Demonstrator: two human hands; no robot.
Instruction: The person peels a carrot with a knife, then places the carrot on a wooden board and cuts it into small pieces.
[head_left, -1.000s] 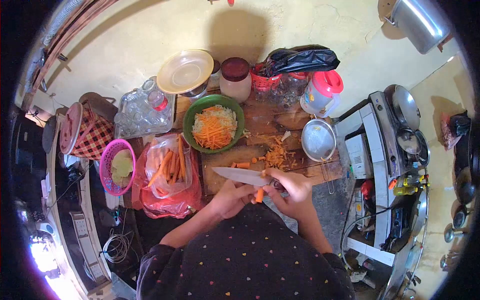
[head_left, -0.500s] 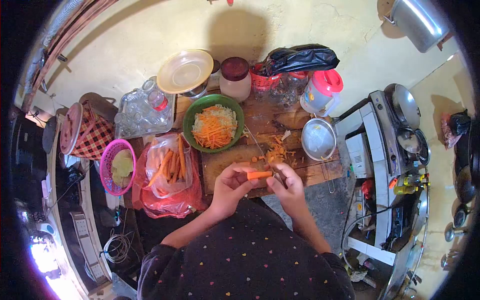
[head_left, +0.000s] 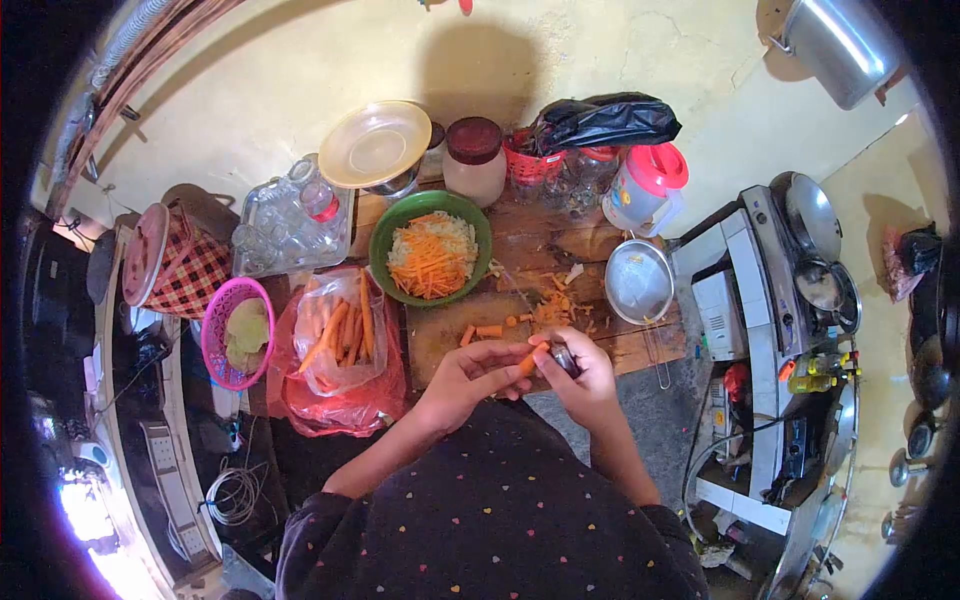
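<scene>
My left hand (head_left: 462,384) is closed on a piece of carrot (head_left: 529,364), which it holds at a slant. A dark-handled knife (head_left: 565,358) is in my closed right hand (head_left: 588,382), its thin blade hard to make out. The two hands meet around the carrot, just above the near edge of the wooden board (head_left: 432,330). Short carrot pieces (head_left: 488,331) and a heap of carrot scraps (head_left: 556,308) lie on the board beyond. Behind it stands a green bowl (head_left: 376,262) with carrot strips and a pale shredded food.
Left are a bag of whole carrots (head_left: 343,330), a pink basket (head_left: 207,343) and a tray of glasses (head_left: 262,266). A strainer (head_left: 640,282) and a pink-lidded jug (head_left: 637,200) stand right. Jars and a beige bowl (head_left: 372,140) line the back; a stove (head_left: 768,255) is far right.
The carrot has turned from level to slanted. My right hand has turned inward, showing the dark handle. Carrot pieces on the board now show beyond my left hand.
</scene>
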